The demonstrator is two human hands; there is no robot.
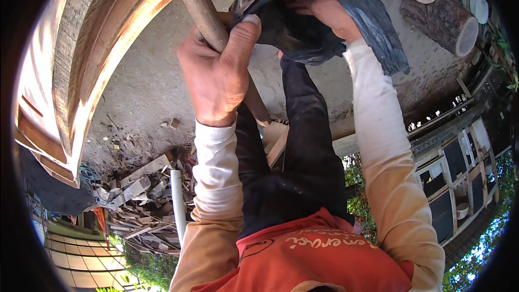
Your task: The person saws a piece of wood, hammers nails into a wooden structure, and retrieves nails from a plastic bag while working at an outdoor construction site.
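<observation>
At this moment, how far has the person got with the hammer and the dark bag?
Done: both things are picked up. The left hand is closed round the wooden hammer handle, and the right hand is gripping the dark plastic bag. In hand: handle and bag are brought together in front of the body, above the dirt ground. Left: the curved wooden frame beside them is untouched.

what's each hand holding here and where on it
The left hand grips a wooden handle around the middle of its shaft. The right hand clutches a dark grey plastic bag by its bunched-up folds.
</observation>
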